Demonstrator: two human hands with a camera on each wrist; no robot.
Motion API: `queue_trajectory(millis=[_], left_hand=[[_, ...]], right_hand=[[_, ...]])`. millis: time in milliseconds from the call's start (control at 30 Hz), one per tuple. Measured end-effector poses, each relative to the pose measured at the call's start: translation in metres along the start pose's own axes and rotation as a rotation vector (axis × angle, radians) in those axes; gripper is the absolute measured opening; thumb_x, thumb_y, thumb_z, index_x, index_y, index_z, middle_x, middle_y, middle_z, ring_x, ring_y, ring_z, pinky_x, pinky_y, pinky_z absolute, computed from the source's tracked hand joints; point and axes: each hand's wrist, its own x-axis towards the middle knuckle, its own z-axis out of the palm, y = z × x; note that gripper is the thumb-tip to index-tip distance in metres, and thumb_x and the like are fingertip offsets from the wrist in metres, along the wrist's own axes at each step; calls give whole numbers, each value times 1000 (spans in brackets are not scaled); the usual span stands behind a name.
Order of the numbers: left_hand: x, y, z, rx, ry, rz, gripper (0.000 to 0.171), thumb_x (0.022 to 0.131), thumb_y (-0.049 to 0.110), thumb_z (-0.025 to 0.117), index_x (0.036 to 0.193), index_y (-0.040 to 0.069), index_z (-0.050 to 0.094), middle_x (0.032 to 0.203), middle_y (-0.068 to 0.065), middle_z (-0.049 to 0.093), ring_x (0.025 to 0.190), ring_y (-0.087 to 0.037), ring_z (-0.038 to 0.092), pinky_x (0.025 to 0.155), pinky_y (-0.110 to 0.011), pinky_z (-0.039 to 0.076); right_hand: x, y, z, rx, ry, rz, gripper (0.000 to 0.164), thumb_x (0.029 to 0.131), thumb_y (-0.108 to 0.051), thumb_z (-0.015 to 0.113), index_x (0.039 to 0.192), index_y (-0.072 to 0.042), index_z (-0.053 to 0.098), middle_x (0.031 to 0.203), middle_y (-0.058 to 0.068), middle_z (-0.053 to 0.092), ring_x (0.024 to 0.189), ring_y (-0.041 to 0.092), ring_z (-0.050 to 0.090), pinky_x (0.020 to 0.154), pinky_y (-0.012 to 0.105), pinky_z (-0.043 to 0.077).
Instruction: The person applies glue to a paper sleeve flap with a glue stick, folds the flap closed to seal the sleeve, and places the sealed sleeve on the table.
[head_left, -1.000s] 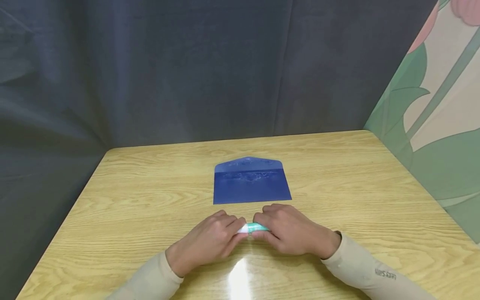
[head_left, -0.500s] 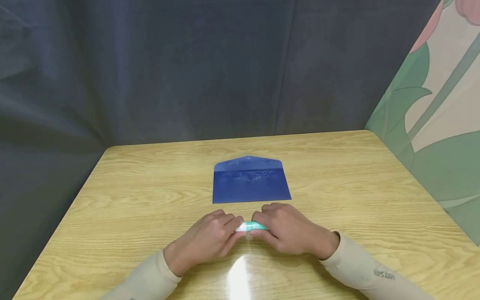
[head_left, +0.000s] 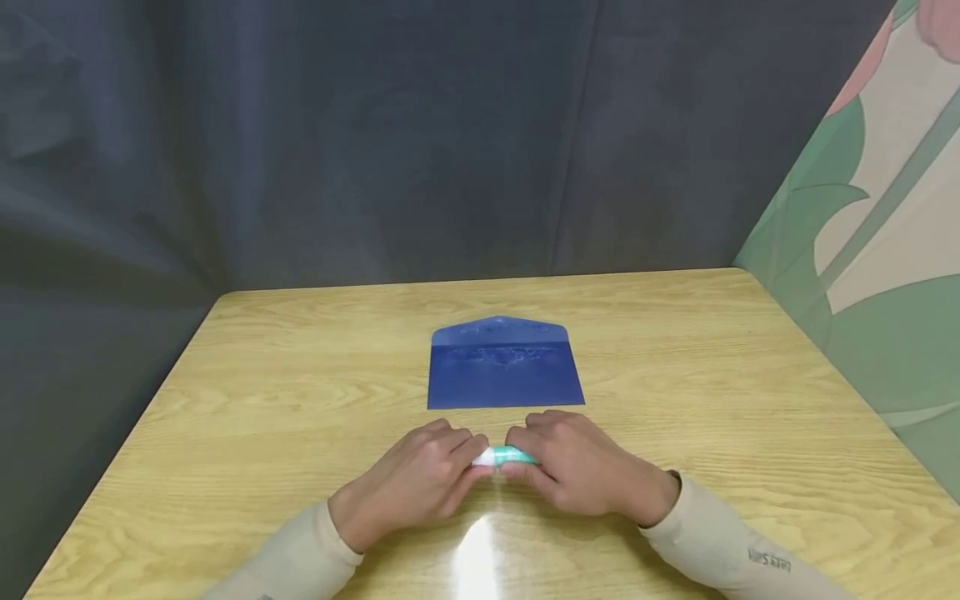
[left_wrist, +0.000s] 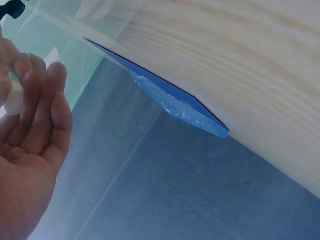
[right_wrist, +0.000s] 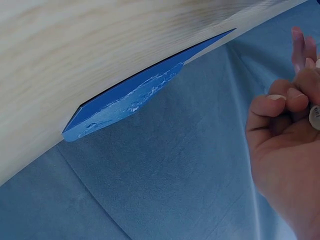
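Both hands meet over the near middle of the table on a glue stick (head_left: 513, 455), which lies level between them. My left hand (head_left: 423, 469) pinches its white end, the cap (left_wrist: 14, 100), between thumb and index finger. The teal body is gripped by my right hand (head_left: 581, 465), fingers curled round it; its round white base (right_wrist: 315, 117) shows in the right wrist view. Just beyond the hands a dark blue envelope (head_left: 506, 382) lies flat with its flap (head_left: 498, 332) unfolded away from me. Whitish smears mark the flap and the strip below its fold.
The wood-grain table (head_left: 285, 383) runs back to a dark grey cloth (head_left: 390, 150) hung behind and along the left. At the right rises a panel with a flower pattern (head_left: 885, 275). A bright reflection lies on the tabletop close to me.
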Motion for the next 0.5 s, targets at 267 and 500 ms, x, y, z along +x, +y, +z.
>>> queue_trajectory(millis=[267,500], left_hand=[[-1,-1,-1,-22,-20,1,16,97,24,65,98,8,66,75,6,61,64,-8,55,67,-22,46],[0,-1,-2,-2,-15,8,19,98,25,63,99,7,67,76,5,63,65,-8,57,67,-22,47]], right_hand=[[0,-1,1,5,-7,3,30,99,-37,59,74,-25,47,64,-17,32,58,-2,29,56,13,27],[0,-1,0,11,1,1,29,100,-37,58,75,-26,48,64,-17,32,58,-2,29,55,12,26]])
